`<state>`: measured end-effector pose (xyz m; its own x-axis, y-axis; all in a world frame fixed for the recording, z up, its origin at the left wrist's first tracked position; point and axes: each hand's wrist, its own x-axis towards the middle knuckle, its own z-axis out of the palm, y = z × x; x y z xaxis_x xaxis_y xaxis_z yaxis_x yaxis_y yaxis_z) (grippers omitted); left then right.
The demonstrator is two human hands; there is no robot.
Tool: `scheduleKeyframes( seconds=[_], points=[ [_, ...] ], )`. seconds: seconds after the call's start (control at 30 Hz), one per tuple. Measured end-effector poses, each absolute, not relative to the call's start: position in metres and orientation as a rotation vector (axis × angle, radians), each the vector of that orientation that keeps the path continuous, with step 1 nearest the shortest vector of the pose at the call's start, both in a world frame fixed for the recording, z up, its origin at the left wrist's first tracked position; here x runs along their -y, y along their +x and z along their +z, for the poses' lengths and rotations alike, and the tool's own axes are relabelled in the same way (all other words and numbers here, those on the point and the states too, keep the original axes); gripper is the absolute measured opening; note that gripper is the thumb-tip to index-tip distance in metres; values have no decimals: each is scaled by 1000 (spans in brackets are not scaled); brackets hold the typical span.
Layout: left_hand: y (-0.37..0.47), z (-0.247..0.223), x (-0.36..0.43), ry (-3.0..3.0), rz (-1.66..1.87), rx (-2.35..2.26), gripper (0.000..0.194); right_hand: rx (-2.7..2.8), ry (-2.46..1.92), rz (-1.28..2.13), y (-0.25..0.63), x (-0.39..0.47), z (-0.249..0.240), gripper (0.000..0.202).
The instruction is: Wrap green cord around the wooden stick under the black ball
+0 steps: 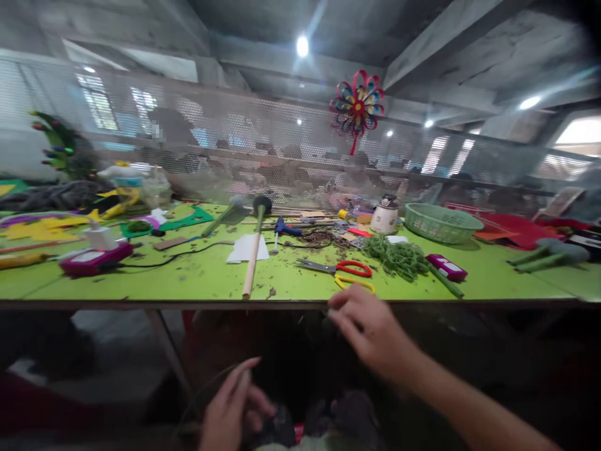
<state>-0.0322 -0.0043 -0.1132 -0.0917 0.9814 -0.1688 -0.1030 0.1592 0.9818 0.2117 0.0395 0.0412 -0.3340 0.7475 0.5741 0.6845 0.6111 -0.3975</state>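
Head view: scissors (327,268) lie beyond right hand (369,321), left hand (235,404) lower; both half-curled, grip unclear.

Head-worn camera, looking forward and down, close above both hands (237,401)

Lime-green table (183,282), brown bits scattered on top. 1 pair of scissors (319,267) near front edge, red + yellow handles. Green string pile (399,257) beside it, green basket (439,224) behind. 2 purple boxes: left box (96,259) cabled, right box (447,267) near pile. Blue glue gun (287,229) mid-table.
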Motion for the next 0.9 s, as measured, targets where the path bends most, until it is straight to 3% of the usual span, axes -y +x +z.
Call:
scheduleKeyframes(
  seconds=[0.1, 0.17, 0.23, 0.33, 0.43, 0.53, 0.73, 0.9],
  points=[
    [9, -98, -5, 1265, 857, -936, 46, 2119, -1212, 669, 182, -17, -8, 43],
    [27, -93, -4, 1457, 681, -856, 39, 1991, -1290, 1135, 179, -17, -42, 59],
    [35, -93, 1, 1555, 612, -860, 37, 1784, -1244, 1478, 182, -17, -66, 52],
    [35, -98, 7, 1601, 570, -865, 40, 1415, -1116, 1668, 182, -10, -79, 33],
    [35, -104, 8, 1581, 492, -828, 30, 1188, -1083, 1650, 178, -5, -67, 27],
    [36, -115, -2, 1565, 400, -827, 34, 1085, -992, 1591, 184, -11, -44, 27],
    [25, -165, -35, 1620, 222, -995, 37, 1160, -959, 1227, 219, -28, 2, 27],
    [14, -201, -44, 1733, 96, -1073, 28, 1289, -1071, 1092, 222, -27, 5, 32]
  ],
)
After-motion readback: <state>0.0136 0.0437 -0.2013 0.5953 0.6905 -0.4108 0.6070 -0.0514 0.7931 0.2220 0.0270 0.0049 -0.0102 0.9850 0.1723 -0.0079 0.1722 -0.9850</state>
